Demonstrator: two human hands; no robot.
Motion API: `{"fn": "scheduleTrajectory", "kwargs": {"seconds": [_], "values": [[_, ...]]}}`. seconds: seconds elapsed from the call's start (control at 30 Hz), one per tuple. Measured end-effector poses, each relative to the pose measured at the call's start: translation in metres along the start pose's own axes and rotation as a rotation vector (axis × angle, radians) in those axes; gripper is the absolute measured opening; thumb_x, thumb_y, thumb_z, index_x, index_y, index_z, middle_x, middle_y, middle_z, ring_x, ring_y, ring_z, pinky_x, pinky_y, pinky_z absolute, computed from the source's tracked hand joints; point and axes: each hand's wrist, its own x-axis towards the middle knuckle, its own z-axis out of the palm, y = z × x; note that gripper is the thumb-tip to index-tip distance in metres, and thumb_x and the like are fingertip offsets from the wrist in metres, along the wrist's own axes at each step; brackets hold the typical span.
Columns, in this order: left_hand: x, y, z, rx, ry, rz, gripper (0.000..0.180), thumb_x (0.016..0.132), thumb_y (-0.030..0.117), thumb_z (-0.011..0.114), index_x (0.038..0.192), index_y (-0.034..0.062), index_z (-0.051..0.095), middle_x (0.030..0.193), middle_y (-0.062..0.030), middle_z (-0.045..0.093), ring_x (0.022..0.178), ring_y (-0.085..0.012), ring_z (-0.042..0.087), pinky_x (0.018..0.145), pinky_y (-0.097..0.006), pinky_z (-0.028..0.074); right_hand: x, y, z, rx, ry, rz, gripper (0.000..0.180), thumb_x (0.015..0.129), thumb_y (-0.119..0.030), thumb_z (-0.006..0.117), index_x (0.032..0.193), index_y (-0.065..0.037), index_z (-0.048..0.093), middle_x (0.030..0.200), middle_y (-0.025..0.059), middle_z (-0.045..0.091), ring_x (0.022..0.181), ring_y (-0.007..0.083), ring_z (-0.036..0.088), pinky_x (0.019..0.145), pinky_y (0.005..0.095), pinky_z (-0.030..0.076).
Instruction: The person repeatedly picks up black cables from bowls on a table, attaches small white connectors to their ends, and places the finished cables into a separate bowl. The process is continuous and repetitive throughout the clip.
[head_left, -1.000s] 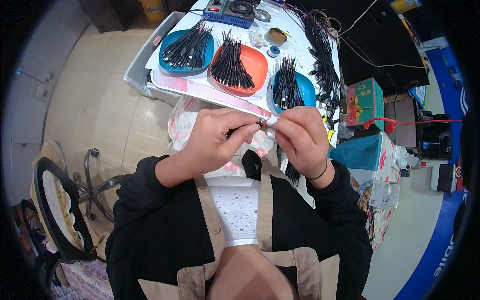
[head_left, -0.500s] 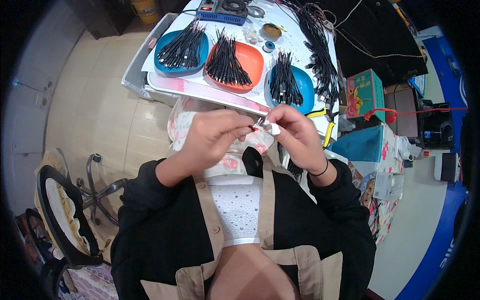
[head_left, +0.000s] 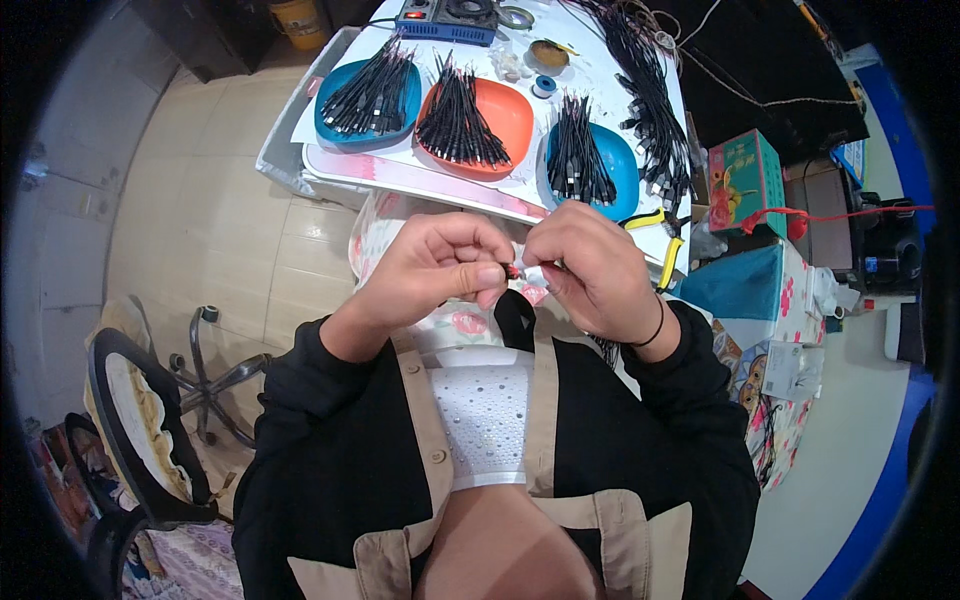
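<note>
In front of my chest, close to the table's front edge, both hands meet fingertip to fingertip. My left hand pinches a short black cable end with red wire between thumb and forefinger. Against its right side, my right hand has thumb and fingers pressed together; a sliver of white shows between them. What the right fingers grip is mostly hidden. Beyond the hands, black cables fill an orange bowl, with more in a left blue bowl and a right blue bowl.
Yellow-handled cutters lie at the table's right edge, beside long black cables. Behind the bowls are a small wire spool, a round tin and a blue electric device. A swivel chair stands left; a green carton sits right.
My right hand has turned inward and its fingers have curled, covering the white piece and metal ends seen before. Red wire now shows more plainly at the left fingertips. The whole view has shifted slightly.
</note>
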Motion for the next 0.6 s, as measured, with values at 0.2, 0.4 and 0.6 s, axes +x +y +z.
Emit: {"fn": "scheduleTrajectory", "kwargs": {"seconds": [0.2,0.4,0.6], "values": [[0.003,-0.012,0.003,-0.259,-0.005,0.091,0.018,0.085,0.006,0.066,0.097,-0.0063,0.060,0.074,-0.0109,0.058,0.058,-0.0125,0.051,0.051,-0.025,0.040,-0.007,0.023,-0.012,0.196,0.094,0.361,0.013,0.086,-0.005,0.059,0.098,0.000,0.060,0.096,0.0128,0.061,0.083,0.0236,0.061,0.073,0.0302,0.047],[0.005,-0.018,0.002,-0.409,-0.043,0.051,0.015,0.089,0.003,0.061,0.102,-0.0035,0.060,0.075,-0.0081,0.057,0.060,-0.0101,0.049,0.051,-0.022,0.036,-0.011,0.015,-0.005,-0.281,0.173,-0.204,0.026,0.074,-0.010,0.066,0.099,-0.003,0.065,0.102,0.0113,0.065,0.086,0.0247,0.062,0.068,0.0319,0.048],[0.001,-0.024,0.006,-0.570,-0.121,-0.008,0.017,0.090,0.006,0.062,0.104,-0.0024,0.059,0.076,-0.0068,0.056,0.058,-0.0083,0.040,0.050,-0.022,0.028,-0.004,0.000,-0.006,-0.502,0.184,-0.402,0.025,0.066,-0.010,0.066,0.091,-0.006,0.069,0.098,0.0067,0.069,0.084,0.0172,0.062,0.063,0.0271,0.045]]}}
